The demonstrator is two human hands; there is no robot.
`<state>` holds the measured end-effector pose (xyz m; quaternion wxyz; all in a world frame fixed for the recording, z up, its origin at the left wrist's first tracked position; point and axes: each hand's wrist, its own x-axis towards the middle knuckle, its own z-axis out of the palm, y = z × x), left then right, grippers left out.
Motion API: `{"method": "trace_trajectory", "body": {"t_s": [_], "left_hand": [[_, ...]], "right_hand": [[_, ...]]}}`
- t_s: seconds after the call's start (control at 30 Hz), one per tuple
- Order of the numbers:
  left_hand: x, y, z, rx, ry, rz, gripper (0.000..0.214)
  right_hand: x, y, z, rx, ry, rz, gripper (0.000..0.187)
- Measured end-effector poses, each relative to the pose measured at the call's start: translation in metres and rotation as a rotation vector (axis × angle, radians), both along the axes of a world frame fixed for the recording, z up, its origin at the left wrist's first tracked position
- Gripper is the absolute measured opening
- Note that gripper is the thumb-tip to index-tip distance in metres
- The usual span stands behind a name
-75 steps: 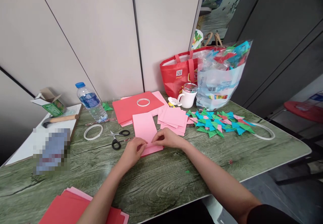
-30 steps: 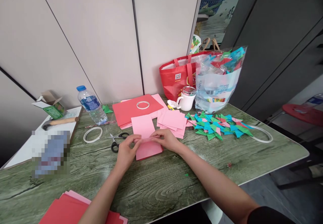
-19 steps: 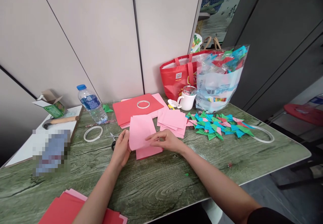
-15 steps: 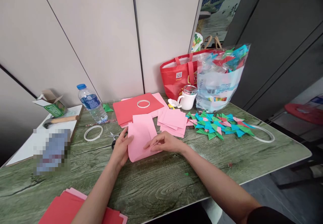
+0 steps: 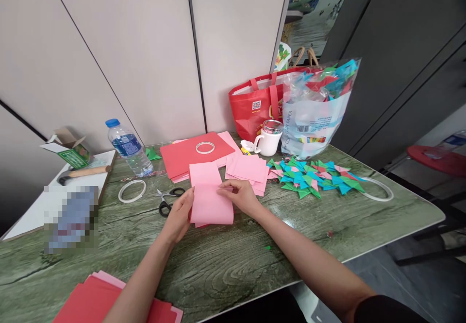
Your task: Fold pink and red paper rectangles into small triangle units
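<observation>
Both hands hold one pink paper sheet (image 5: 211, 205), folded over so its near part curves down onto a small pink stack under it. My left hand (image 5: 179, 214) pinches the sheet's left edge. My right hand (image 5: 238, 194) pinches its upper right edge with thumb and fingers. Another pink sheet (image 5: 204, 173) lies flat just beyond. Black scissors (image 5: 166, 201) lie just left of my left hand.
A red paper stack (image 5: 189, 155) with a tape ring, loose pink squares (image 5: 249, 170), folded coloured triangles (image 5: 315, 177), a white mug (image 5: 268, 141), a red bag (image 5: 255, 107), a plastic bag (image 5: 313, 114), a water bottle (image 5: 127, 148), a tape ring (image 5: 131, 190). Red sheets (image 5: 98, 301) lie near the front edge.
The top pink sheet was lifted off the stack by both hands and its far edge brought over toward me, so it now lies folded over and bowed between my hands.
</observation>
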<state>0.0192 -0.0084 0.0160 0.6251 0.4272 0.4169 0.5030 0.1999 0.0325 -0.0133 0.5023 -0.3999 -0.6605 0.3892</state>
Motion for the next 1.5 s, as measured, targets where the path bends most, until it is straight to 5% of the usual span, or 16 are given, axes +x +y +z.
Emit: {"method": "trace_trajectory", "body": {"t_s": [0.3, 0.7, 1.3, 1.5], "left_hand": [[-0.001, -0.002, -0.001, 0.109, 0.177, -0.020, 0.062], [-0.008, 0.001, -0.005, 0.212, 0.368, 0.024, 0.037], [-0.007, -0.001, -0.003, 0.227, 0.401, 0.006, 0.041], [-0.007, -0.001, -0.001, 0.317, 0.557, 0.098, 0.033]], "right_hand": [[0.000, -0.001, 0.001, 0.062, -0.023, 0.010, 0.021], [-0.002, -0.003, 0.002, 0.026, -0.017, 0.044, 0.018], [-0.001, -0.004, 0.007, -0.004, -0.006, 0.011, 0.021], [0.000, -0.005, 0.008, -0.017, -0.013, 0.016, 0.019]]}}
